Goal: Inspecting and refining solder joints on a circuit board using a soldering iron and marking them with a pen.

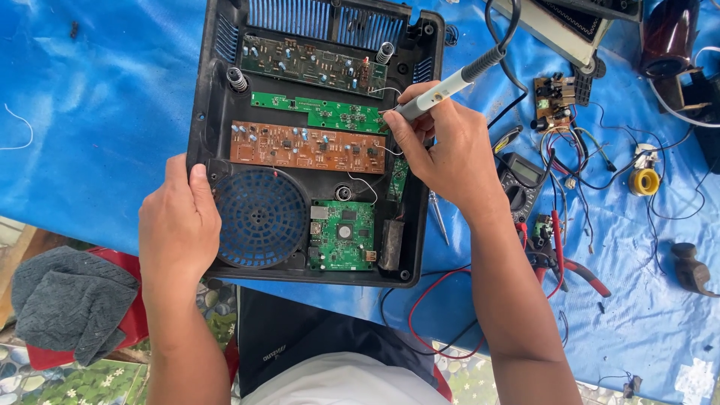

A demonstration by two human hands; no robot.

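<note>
An open black plastic device case (206,112) lies on a blue sheet. Inside it are a dark green circuit board (311,64), a narrow bright green board (322,112), a brown board (300,148), a small square green board (343,234) and a round blue fan grille (260,217). My right hand (450,154) grips a white and grey soldering iron (450,82), its tip at the right end of the narrow green board. My left hand (176,225) holds the case's lower left edge, thumb next to the fan grille.
Right of the case lie a multimeter (523,180), red-handled pliers (562,262), a screwdriver (439,217), a small loose circuit board (553,97), a solder spool (643,181), tangled wires and a hammer head (690,268). A grey cloth (67,300) sits at lower left.
</note>
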